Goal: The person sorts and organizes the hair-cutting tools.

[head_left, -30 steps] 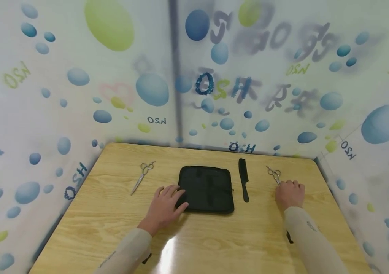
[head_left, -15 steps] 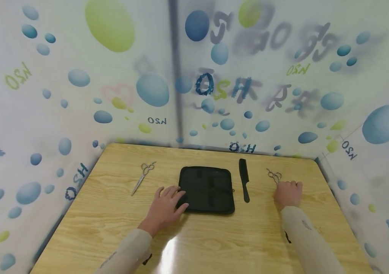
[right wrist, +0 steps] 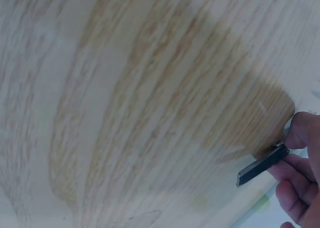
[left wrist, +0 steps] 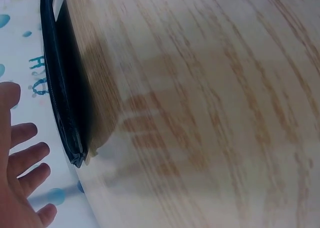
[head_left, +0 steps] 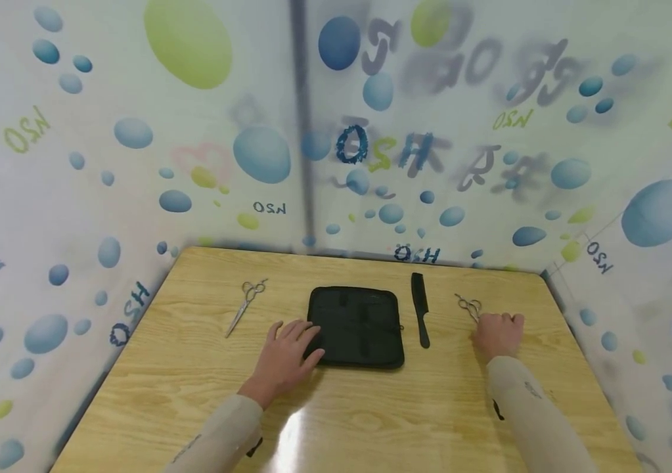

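In the head view, a black zip case [head_left: 355,326] lies flat near the middle of the wooden table. My left hand [head_left: 284,358], fingers spread, is at its left edge; the left wrist view places these fingers [left wrist: 30,158] above the case [left wrist: 62,82], apart from it. At the right, my right hand [head_left: 499,335] pinches silver scissors [head_left: 470,307] by the blade end. Their finger rings point away from me, and most of the blades are hidden. In the right wrist view, a dark blade end [right wrist: 260,167] sticks out between thumb and fingers of the hand [right wrist: 305,173].
A second pair of silver scissors [head_left: 245,309] lies left of the case, tips toward me. Between the case and the right hand is a black comb [head_left: 421,310]. The wooden table [head_left: 359,427] meets patterned walls [head_left: 371,184] at its back and sides.
The right hand has shifted slightly left, its fingers curling more around the blade end, and the scissors' rings have swung a little left. The left hand has stayed in place.
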{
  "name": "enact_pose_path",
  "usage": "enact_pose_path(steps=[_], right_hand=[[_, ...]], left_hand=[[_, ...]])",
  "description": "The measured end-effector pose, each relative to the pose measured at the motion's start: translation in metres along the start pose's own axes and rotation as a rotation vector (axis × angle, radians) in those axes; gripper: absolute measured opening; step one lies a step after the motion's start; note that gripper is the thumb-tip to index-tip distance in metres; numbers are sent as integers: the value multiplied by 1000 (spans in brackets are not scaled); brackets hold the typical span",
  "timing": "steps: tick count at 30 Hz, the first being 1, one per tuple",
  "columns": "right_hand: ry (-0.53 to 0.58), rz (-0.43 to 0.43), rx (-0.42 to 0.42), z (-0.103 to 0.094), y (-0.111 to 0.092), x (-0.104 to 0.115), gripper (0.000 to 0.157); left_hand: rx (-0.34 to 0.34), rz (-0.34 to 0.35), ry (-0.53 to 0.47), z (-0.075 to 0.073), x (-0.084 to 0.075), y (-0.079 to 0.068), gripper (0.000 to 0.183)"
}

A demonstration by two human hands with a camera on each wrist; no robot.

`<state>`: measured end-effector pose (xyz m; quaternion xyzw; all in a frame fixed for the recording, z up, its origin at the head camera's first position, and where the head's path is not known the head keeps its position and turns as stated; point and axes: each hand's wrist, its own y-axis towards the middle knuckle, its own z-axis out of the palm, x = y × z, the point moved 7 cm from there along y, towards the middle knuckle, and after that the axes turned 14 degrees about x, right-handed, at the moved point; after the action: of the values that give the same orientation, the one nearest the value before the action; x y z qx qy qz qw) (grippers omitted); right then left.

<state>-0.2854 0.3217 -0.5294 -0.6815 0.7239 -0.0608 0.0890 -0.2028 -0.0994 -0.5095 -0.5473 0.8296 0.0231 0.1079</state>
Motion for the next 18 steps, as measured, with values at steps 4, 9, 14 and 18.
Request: enact_pose_path(steps=[4, 9, 14, 18], right_hand=[[18, -18, 2, -2, -2, 4, 35], [25, -42, -33, -7, -4, 13, 33], [44, -68, -80, -16, -8, 28, 27], [61, -94, -103, -21, -12, 44, 24]], left_hand=[[-12, 1, 12, -3, 0, 1, 51], [-28, 11, 57, -3, -1, 2, 49], [-45, 30, 57, -4, -4, 3, 48], [-56, 51, 27, -6, -7, 5, 46]])
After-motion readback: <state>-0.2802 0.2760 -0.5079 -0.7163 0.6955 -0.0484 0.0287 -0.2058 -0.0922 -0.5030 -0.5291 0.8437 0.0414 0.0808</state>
